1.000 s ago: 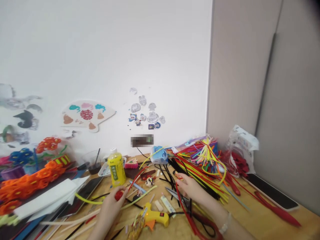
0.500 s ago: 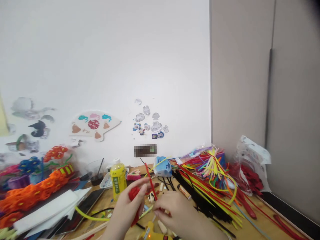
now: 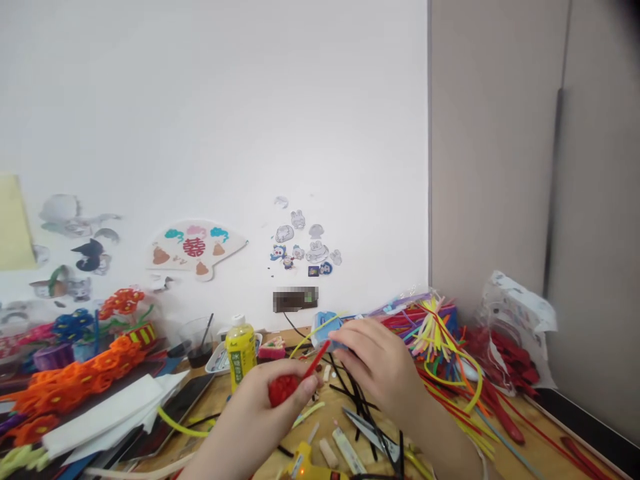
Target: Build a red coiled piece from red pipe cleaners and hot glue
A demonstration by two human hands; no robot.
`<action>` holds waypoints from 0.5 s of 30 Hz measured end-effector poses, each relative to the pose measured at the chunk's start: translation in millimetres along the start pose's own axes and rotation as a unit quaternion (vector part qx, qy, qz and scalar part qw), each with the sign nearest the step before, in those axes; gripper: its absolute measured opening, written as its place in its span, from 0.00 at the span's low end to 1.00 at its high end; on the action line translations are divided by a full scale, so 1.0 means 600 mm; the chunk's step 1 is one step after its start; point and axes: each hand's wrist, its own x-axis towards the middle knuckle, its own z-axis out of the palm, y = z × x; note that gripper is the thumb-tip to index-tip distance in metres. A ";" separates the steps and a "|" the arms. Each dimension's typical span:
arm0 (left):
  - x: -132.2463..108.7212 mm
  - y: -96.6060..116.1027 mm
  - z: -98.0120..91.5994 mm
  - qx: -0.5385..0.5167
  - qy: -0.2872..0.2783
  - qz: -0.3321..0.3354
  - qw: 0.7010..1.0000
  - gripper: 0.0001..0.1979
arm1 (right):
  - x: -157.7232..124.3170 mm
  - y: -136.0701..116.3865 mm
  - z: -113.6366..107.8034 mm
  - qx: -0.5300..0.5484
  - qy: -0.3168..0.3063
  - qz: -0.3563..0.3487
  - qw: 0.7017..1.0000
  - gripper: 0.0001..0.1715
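My left hand (image 3: 267, 403) is closed around a fuzzy red bundle (image 3: 283, 389), which looks like coiled pipe cleaner. From it a straight red pipe cleaner (image 3: 317, 359) slants up to the right. Its upper end is pinched in the fingertips of my right hand (image 3: 377, 353). Below the hands lies a yellow glue gun (image 3: 305, 463) with a small orange light lit. Scissors (image 3: 367, 432) with open blades rest under my right wrist, among black pipe cleaners (image 3: 356, 390).
A bottle of yellow drink (image 3: 241, 350) stands left of my hands. Heaped pipe cleaners (image 3: 433, 327) fill the right side, beside a plastic bag (image 3: 520, 320). Orange fuzzy flowers (image 3: 80, 380) and white sheets (image 3: 107, 413) lie left. A blue packet (image 3: 324, 327) is behind my right hand.
My right hand has risen from beside the glue gun to the tip of the red pipe cleaner, uncovering the scissors. The red strand now leans right instead of left.
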 end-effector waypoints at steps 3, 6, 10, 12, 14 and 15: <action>-0.001 0.006 -0.001 0.001 -0.026 0.006 1.000 0.13 | 0.000 0.014 -0.001 -0.002 -0.022 -0.040 0.999 0.09; 0.005 0.007 0.000 -0.008 -0.039 0.011 0.999 0.12 | 0.000 0.014 -0.003 -0.002 -0.003 -0.076 0.997 0.07; 0.010 0.004 0.000 -0.021 -0.032 0.032 0.999 0.11 | 0.002 0.013 -0.010 -0.018 -0.003 -0.103 0.995 0.08; 0.009 0.003 0.000 -0.011 -0.029 0.040 0.999 0.10 | 0.002 0.016 -0.013 -0.025 -0.012 -0.101 0.995 0.08; 0.007 0.004 -0.001 -0.004 -0.032 0.034 0.999 0.10 | 0.003 0.020 -0.016 -0.025 -0.023 -0.098 0.995 0.07; 0.006 0.005 -0.001 -0.001 -0.033 0.029 0.999 0.11 | 0.003 0.021 -0.018 -0.023 -0.025 -0.097 0.995 0.07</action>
